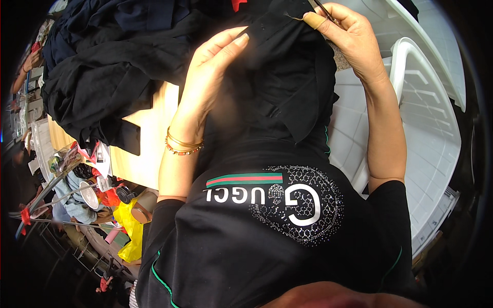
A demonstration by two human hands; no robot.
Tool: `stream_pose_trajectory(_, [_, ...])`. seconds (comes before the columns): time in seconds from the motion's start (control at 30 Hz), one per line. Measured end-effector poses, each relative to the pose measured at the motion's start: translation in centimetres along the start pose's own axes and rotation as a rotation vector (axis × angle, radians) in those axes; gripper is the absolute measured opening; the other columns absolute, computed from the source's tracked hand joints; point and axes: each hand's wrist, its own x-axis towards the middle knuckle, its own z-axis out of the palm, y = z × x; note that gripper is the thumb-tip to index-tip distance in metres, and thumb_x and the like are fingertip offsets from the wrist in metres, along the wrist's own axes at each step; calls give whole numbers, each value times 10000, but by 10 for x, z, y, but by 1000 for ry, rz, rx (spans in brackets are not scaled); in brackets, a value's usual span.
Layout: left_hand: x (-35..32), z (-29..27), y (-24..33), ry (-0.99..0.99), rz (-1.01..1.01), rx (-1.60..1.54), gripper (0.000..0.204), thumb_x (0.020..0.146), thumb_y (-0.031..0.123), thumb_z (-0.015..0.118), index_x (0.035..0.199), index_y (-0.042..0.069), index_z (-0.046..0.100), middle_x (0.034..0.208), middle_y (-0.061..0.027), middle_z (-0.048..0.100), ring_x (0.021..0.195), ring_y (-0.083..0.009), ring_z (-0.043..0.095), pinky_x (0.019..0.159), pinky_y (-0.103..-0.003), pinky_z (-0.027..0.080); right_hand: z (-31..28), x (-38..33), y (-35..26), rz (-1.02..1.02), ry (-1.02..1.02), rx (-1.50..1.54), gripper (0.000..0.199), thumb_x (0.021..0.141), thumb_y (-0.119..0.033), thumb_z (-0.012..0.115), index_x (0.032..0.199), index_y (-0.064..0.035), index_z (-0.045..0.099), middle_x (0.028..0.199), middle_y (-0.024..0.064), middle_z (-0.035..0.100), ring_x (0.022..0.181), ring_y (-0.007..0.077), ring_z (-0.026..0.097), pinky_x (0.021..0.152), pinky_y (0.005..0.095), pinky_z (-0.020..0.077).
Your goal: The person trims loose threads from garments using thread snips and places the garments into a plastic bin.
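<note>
A black cloth garment (277, 38) hangs over my lap near the upper edge of the view. My left hand (215, 56) is closed on its left side, thumb on top and the other fingers partly hidden behind the cloth. At the garment's upper right edge is my right hand (352, 38), closed around a thin dark tool (322, 7) whose kind I cannot make out. A tan covering (314, 20) wraps the right thumb. Beside that thumb tip, a short loose thread (292, 17) shows against the black cloth.
Black and navy garments (118, 66) are heaped on a light wooden table (149, 149) to my left. White plastic bins (431, 128) stand close at my right. Beyond the table, on the lower left, lie a yellow bag (131, 231) and mixed clutter. Another person's hand (32, 60) shows far left.
</note>
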Motion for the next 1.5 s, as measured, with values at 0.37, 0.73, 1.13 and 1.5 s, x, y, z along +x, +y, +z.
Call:
stream_pose_trajectory(0.37, [4,9,8,27,37,20,218,933,96,669,1136,26,703,1031,-23,716,960,-78,643,899,-221,479,5,-17,-32,-381,-7,-275,321,830,-36,735,1138,13,665,935,74,660,810,141,622,727,267,495])
stream_pose_trajectory(0.73, [7,18,13,-19,61,62,195,935,96,665,1112,24,707,1011,-21,716,938,-67,636,880,-209,474,9,-11,-22,-728,-65,-398,321,797,-69,763,1104,-1,699,823,129,627,725,268,621,660,337,496])
stream_pose_trajectory(1.13, [11,15,7,-10,7,4,195,926,118,681,1095,25,711,1003,-29,717,939,-84,639,894,-218,470,15,-10,-15,-765,-20,-418,244,818,-56,746,1058,-13,722,824,102,634,712,224,625,639,299,495])
stream_pose_trajectory(1.5, [11,17,-7,-14,165,280,218,942,82,654,1144,2,670,1004,-8,694,910,-63,629,850,-192,475,18,-2,6,-43,-214,46,154,885,-124,735,845,17,686,724,-28,612,672,37,518,592,216,411])
